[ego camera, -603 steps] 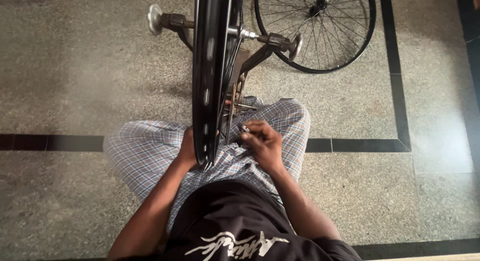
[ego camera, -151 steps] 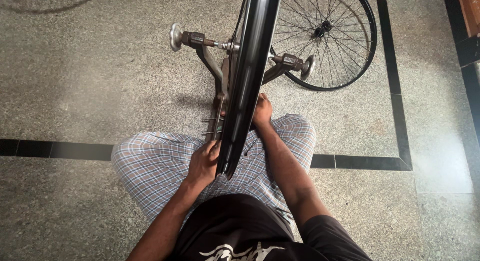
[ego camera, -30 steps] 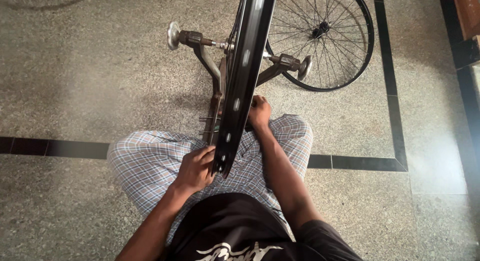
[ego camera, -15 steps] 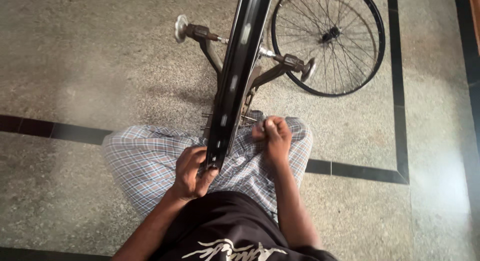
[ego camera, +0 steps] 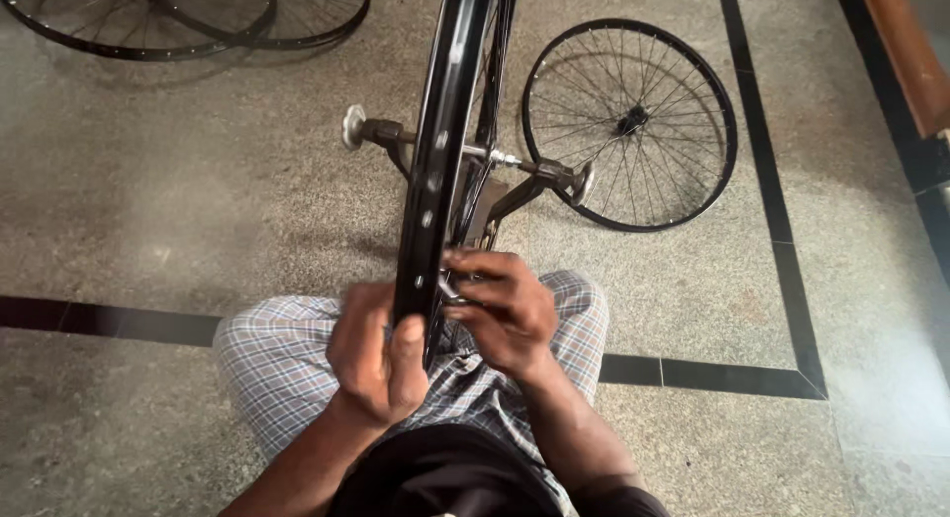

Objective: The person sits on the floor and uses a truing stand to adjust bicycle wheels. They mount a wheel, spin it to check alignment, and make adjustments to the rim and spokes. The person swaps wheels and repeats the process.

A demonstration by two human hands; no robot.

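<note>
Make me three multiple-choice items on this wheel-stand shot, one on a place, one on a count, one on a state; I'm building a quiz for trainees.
1. Where does the spoked wheel lying flat on the floor sit, seen from the stand?
A. right of it, as the picture shows it
B. under the person's knees
C. leaning on a wall

2. How many hands touch the black rim mounted in the stand?
A. none
B. one
C. two

3. How does the mounted rim stand?
A. flat on the floor
B. upright on edge, held at its axle
C. hung from above

Answers:
1 A, since it lies on the speckled floor past the stand's right arm.
2 C, since the left hand grips the near edge and the right hand works at its spokes side.
3 B, since the rim is seen edge-on between the stand's arms.
</note>
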